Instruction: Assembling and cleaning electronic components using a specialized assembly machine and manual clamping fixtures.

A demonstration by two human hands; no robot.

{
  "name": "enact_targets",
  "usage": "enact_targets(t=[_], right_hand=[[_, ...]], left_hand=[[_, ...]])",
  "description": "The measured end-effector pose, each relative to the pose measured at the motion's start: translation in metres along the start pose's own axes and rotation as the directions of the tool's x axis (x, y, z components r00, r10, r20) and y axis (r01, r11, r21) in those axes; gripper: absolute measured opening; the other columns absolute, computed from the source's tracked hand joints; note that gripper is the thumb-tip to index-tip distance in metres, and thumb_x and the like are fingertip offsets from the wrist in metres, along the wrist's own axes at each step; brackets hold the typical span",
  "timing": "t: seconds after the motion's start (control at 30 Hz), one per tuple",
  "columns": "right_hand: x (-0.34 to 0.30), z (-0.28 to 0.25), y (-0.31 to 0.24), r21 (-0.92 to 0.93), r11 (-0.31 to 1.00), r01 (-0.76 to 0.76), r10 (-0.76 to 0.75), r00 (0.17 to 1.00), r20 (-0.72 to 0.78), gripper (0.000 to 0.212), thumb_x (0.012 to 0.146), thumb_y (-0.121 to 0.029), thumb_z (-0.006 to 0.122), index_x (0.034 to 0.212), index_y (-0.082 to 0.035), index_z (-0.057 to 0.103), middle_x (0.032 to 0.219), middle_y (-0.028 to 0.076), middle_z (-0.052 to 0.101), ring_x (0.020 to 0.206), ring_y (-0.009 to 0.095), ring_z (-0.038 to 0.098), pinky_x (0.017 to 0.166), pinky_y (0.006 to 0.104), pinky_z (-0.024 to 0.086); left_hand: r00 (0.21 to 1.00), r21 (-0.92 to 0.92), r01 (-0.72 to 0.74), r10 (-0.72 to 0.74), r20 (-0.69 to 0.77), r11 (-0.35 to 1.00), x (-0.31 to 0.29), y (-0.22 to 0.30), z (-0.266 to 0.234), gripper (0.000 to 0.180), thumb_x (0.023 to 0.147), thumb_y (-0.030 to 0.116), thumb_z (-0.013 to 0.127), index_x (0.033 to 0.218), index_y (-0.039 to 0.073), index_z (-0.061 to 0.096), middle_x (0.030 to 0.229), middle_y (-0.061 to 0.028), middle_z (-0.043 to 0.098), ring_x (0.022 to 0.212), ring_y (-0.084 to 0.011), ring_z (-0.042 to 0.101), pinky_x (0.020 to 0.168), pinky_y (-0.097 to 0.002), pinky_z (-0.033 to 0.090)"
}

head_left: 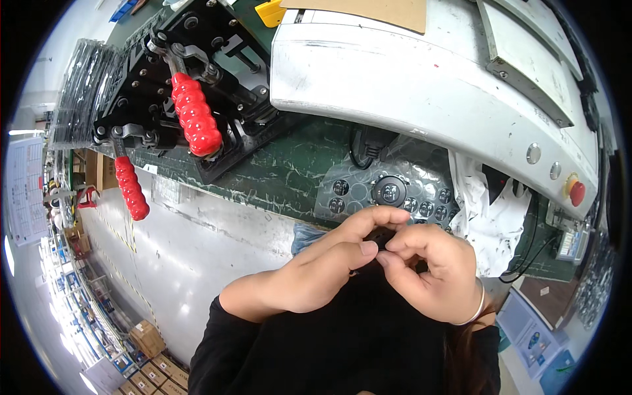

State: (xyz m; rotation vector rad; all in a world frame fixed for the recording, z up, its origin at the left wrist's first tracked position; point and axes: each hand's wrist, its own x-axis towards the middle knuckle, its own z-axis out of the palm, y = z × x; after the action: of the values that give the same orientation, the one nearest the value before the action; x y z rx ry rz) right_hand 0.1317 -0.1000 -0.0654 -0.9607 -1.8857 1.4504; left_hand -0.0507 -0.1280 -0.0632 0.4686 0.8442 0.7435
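Note:
My left hand (322, 266) and my right hand (431, 266) meet in front of my chest, at the bench's near edge. Between their fingertips is a small dark part (380, 238), mostly covered by the fingers, so its kind is not clear. Both hands are closed on it in a pinch. Just beyond them a clear plastic sheet (359, 191) lies on the green bench, bearing several round black stickers (426, 209). A round black piece (390, 191) with a similar printed face rests on that sheet.
Black toggle clamp fixtures with red handles (195, 115) stand at the left. A white machine (382, 66) with a red stop button (577, 193) fills the back right. White cloth (490, 230) and a black cable (530, 260) lie at the right. Cardboard boxes (148, 338) sit on the floor.

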Motion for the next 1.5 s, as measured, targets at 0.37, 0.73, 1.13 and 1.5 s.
enact_targets(t=[0.37,0.73,1.13,1.5], right_hand=[[-0.023,-0.037,0.000,-0.274,0.955,-0.111,0.072,0.986,-0.148,0.011,0.084,-0.002,0.067,0.087,0.002,0.057,0.076,0.008,0.061,0.062,0.009,0.057,0.056,0.0210,0.043],[-0.071,-0.082,0.051,-0.780,0.309,-0.543,-0.209,0.762,-0.613,0.018,0.082,-0.009,0.068,0.094,0.003,0.063,0.098,0.015,0.062,0.092,0.031,0.059,0.082,0.0362,0.046],[-0.154,-0.140,0.068,0.220,0.972,-0.079,0.223,0.599,-0.769,0.033,0.088,-0.025,0.061,0.106,0.002,0.058,0.118,0.018,0.057,0.105,0.024,0.054,0.093,0.0418,0.042],[-0.209,-0.259,0.000,-0.336,0.939,-0.074,-0.299,0.307,-0.904,0.029,0.094,-0.021,0.057,0.110,0.003,0.064,0.096,0.010,0.067,0.094,0.018,0.060,0.089,0.0339,0.044]], left_hand=[[0.996,-0.115,-0.047,0.055,0.066,0.992,0.011,-0.001,-0.008,0.062,0.068,0.002,0.041,0.130,-0.008,0.043,0.120,-0.0236,0.056,0.115,-0.0307,0.055,0.103,-0.0394,0.041],[0.986,-0.124,-0.144,0.132,-0.098,0.982,0.031,-0.006,-0.014,0.049,0.067,-0.011,0.038,0.113,-0.009,0.053,0.103,-0.0274,0.063,0.098,-0.0365,0.065,0.084,-0.0504,0.055],[0.989,-0.120,-0.108,0.094,-0.117,0.987,0.037,-0.006,-0.003,0.047,0.066,-0.010,0.038,0.111,-0.009,0.054,0.101,-0.0256,0.064,0.094,-0.0355,0.066,0.083,-0.0493,0.056],[0.997,-0.153,-0.075,0.077,0.006,0.985,0.040,-0.009,-0.002,0.050,0.072,-0.015,0.043,0.120,-0.002,0.046,0.122,-0.0206,0.055,0.110,-0.0329,0.060,0.093,-0.0464,0.051]])
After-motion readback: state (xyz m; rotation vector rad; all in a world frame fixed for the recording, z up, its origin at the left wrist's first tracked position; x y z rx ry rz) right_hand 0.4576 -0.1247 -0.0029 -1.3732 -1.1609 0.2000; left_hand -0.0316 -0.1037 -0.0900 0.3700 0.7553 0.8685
